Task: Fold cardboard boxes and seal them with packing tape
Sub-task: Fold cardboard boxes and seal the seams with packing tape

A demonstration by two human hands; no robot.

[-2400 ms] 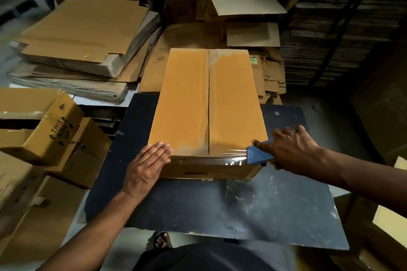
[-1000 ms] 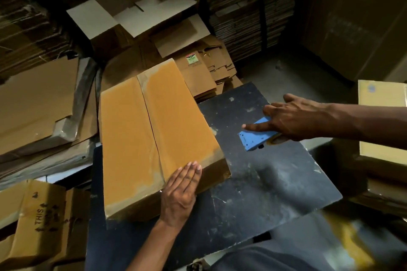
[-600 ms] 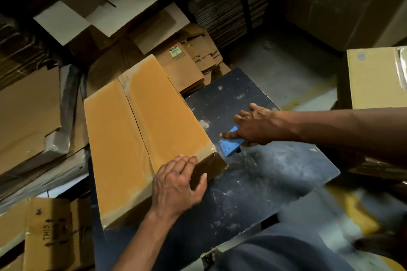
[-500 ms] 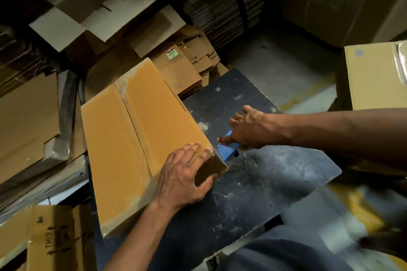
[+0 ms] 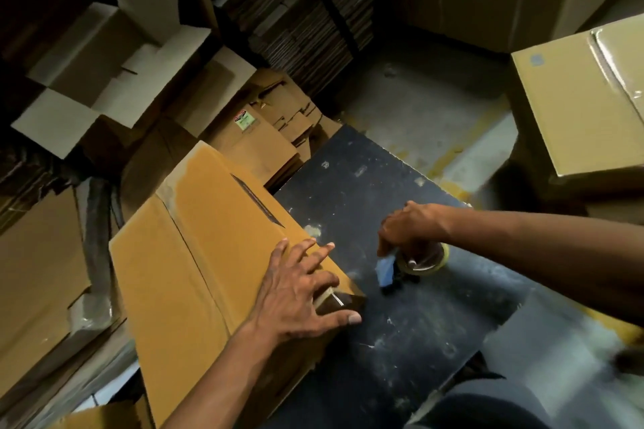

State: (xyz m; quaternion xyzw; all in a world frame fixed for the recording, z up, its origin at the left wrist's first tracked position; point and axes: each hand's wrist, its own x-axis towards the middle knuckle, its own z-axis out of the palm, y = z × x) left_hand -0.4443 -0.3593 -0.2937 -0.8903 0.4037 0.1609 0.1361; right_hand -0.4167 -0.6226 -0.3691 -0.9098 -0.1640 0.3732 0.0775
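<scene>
A closed brown cardboard box (image 5: 195, 254) lies at an angle on the black table (image 5: 400, 324), its top flaps meeting along a centre seam and clear tape across its near end. My left hand (image 5: 299, 292) presses on the box's near right corner, fingers spread, thumb hooked over the end face. My right hand (image 5: 407, 230) holds a tape dispenser (image 5: 411, 263) down on the table, right of the box; its blue plate and clear tape roll show below my fingers.
Flat cardboard sheets (image 5: 38, 275) are piled at the left. An open box (image 5: 115, 66) and folded cartons (image 5: 275, 136) sit behind the table. A taped box (image 5: 589, 97) stands at the right. Stacks of flat cartons (image 5: 296, 3) fill the back.
The box has swung counter-clockwise on the table. My right hand has drawn the dispenser off the box end and set it on the table. My left hand shifted to the near right corner.
</scene>
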